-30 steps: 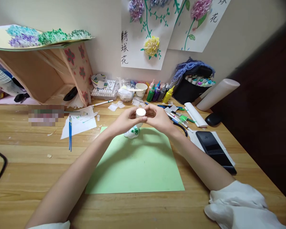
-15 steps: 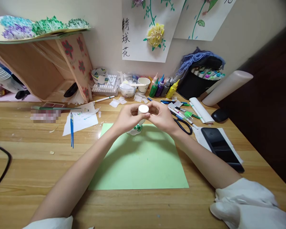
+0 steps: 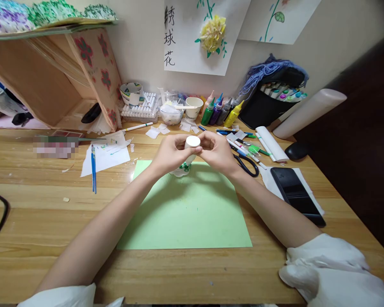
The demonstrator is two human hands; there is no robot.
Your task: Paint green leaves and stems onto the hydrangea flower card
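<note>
Above the far part of a green paper sheet [image 3: 192, 213], my left hand [image 3: 168, 155] and my right hand [image 3: 219, 155] come together around a white, vase-like piece [image 3: 193, 142]. It stands roughly upright, its round flat end facing up between my fingertips. Green patterns show on its lower part, which widens into a scalloped white edge [image 3: 181, 172]. Both sets of fingers are closed about the upper part, thumbs at its near side. My hands hide much of its middle.
Scissors [image 3: 248, 166], pens and brushes lie right of my right hand, with a phone [image 3: 296, 196] nearer. Paint bottles [image 3: 216, 111], a paper cup [image 3: 193, 107] and a marker case [image 3: 269, 102] line the wall. A painted box [image 3: 57, 81] and brushes [image 3: 93, 168] are at left.
The camera view has shifted slightly, so the scene sits a little higher in the picture. My hands keep their grip on the white piece, with little visible movement.
</note>
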